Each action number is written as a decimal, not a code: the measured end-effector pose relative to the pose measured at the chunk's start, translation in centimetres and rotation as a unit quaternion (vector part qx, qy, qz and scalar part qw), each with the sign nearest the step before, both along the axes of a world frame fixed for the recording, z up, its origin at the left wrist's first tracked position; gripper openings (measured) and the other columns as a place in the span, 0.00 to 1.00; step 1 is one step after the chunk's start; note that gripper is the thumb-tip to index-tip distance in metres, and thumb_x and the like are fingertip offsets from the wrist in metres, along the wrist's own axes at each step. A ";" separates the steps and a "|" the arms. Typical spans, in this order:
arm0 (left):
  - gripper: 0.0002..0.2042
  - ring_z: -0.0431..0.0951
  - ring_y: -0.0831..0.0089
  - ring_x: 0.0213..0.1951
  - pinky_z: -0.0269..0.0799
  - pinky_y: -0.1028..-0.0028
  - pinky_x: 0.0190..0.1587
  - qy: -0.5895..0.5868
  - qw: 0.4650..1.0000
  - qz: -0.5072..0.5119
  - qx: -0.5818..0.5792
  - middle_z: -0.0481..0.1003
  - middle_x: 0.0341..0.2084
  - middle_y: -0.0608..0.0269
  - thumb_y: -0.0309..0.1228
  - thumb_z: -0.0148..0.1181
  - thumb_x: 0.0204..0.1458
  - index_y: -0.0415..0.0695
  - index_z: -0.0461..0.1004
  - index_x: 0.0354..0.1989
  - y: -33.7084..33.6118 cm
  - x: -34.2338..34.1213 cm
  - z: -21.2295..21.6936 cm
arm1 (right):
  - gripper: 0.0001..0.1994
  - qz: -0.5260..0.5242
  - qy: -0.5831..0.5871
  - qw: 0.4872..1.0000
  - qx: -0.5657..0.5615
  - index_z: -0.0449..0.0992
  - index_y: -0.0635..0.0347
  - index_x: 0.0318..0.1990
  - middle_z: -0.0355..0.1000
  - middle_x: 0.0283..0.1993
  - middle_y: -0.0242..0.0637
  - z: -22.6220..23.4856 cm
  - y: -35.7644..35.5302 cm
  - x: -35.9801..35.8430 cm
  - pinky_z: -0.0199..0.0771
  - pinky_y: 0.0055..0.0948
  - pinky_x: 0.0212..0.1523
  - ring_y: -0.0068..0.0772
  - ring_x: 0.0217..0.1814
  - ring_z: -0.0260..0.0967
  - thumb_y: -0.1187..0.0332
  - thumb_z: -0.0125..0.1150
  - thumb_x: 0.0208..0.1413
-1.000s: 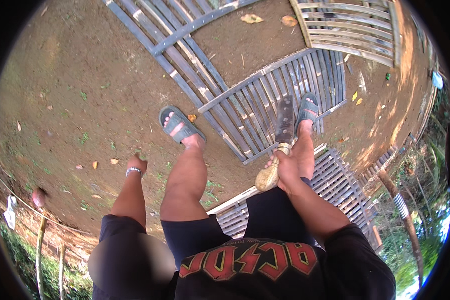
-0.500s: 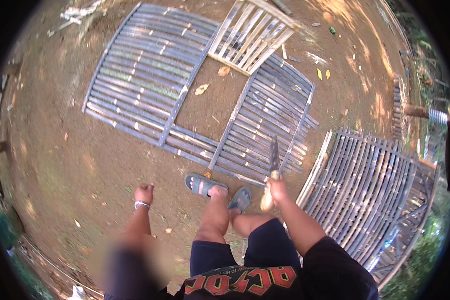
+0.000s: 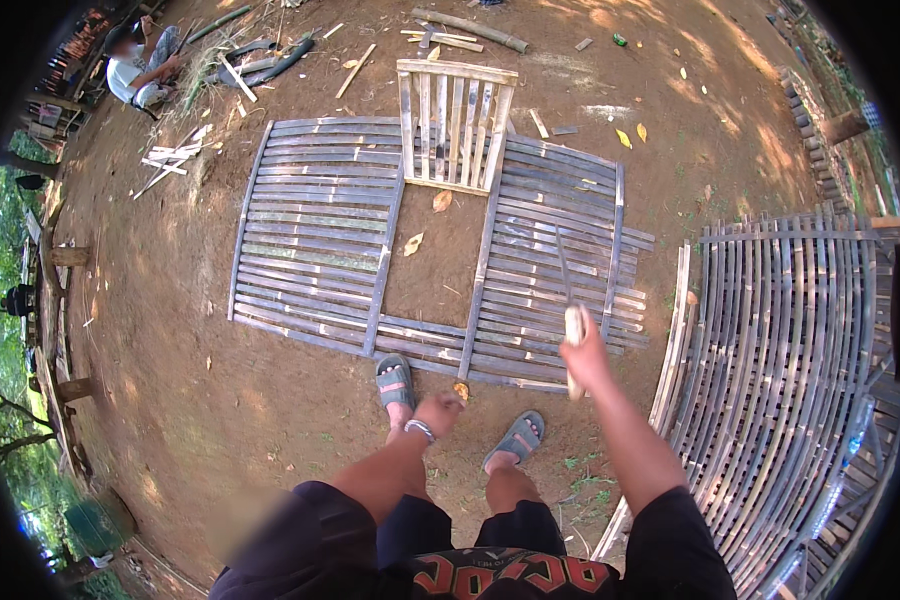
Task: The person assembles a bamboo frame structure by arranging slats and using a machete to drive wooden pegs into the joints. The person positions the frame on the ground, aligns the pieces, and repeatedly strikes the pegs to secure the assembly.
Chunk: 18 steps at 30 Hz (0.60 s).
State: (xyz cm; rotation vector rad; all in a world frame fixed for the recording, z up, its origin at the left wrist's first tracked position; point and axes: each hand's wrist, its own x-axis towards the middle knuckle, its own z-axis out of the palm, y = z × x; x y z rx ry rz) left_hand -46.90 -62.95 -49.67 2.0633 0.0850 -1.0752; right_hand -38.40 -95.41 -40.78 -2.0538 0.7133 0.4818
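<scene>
My right hand (image 3: 588, 357) is closed round the pale handle of a long-bladed machete (image 3: 566, 275). Its thin blade points away from me, above the right part of a slatted bamboo panel (image 3: 310, 240) on the ground. My left hand (image 3: 437, 411), with a bracelet at the wrist, hangs between my sandalled feet, beyond the panel's near edge. Its fingers look loosely curled and slightly blurred, with nothing showing in them. A small slatted bamboo frame (image 3: 457, 125) rests across the far end of the gap in the panel's middle.
A larger bamboo slat panel (image 3: 770, 350) stands at the right, beside long strips (image 3: 673, 340). Far left, another person (image 3: 140, 70) sits low near cut scraps (image 3: 178, 155). A bamboo pole (image 3: 470, 30) lies at the back. A post-and-rail fence (image 3: 55, 360) runs along the left.
My left hand has swung right, from open ground to between my feet. The machete has moved slightly right, still in my right hand. My feet have shifted apart, and the view has turned and tilted up.
</scene>
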 end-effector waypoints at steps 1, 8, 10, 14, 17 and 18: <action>0.18 0.80 0.47 0.46 0.75 0.61 0.52 0.023 0.998 -0.045 -0.024 0.80 0.42 0.46 0.46 0.60 0.57 0.42 0.81 0.41 -0.6 -0.8 -0.5 | 0.44 0.015 -0.066 0.998 -0.009 0.49 0.50 0.77 0.72 0.61 0.57 0.3 0.0 3.7 0.74 0.43 0.59 0.54 0.58 0.74 0.71 0.63 0.52; 0.18 0.81 0.51 0.47 0.75 0.61 0.52 0.106 0.989 -0.084 -0.054 0.80 0.45 0.47 0.47 0.61 0.56 0.47 0.82 0.46 8.9 -7.3 -2.1 | 0.37 0.213 -0.264 0.897 -0.286 0.54 0.53 0.75 0.73 0.60 0.57 5.5 1.8 34.4 0.70 0.47 0.63 0.60 0.61 0.71 0.58 0.60 0.61; 0.16 0.82 0.52 0.47 0.76 0.62 0.52 0.092 0.995 -0.032 0.019 0.81 0.45 0.51 0.46 0.61 0.56 0.49 0.83 0.45 16.7 -9.2 -3.7 | 0.34 0.252 -0.181 0.896 -0.319 0.59 0.54 0.73 0.72 0.61 0.55 7.4 3.8 41.2 0.69 0.45 0.64 0.57 0.63 0.71 0.59 0.61 0.61; 0.14 0.80 0.49 0.47 0.76 0.56 0.53 -0.030 0.941 -0.280 0.189 0.80 0.44 0.50 0.41 0.55 0.58 0.45 0.82 0.40 35.0 -12.2 -4.5 | 0.27 0.359 -0.098 0.837 -0.401 0.69 0.58 0.65 0.73 0.59 0.56 6.8 7.1 46.1 0.70 0.45 0.63 0.57 0.62 0.71 0.62 0.61 0.59; 0.18 0.81 0.48 0.47 0.76 0.56 0.53 0.198 0.927 -0.083 0.308 0.81 0.44 0.45 0.46 0.58 0.57 0.43 0.82 0.41 41.0 -12.6 -1.3 | 0.25 0.390 -0.098 0.816 -0.416 0.71 0.59 0.63 0.74 0.58 0.56 7.3 7.3 46.3 0.71 0.45 0.62 0.57 0.61 0.72 0.63 0.62 0.58; 0.19 0.81 0.48 0.48 0.75 0.55 0.53 0.216 0.915 -0.107 0.323 0.81 0.44 0.43 0.47 0.58 0.57 0.43 0.82 0.41 44.8 -14.6 -3.1 | 0.26 0.400 -0.120 0.812 -0.407 0.71 0.58 0.64 0.75 0.57 0.56 8.1 5.8 46.3 0.71 0.44 0.62 0.56 0.60 0.73 0.63 0.63 0.58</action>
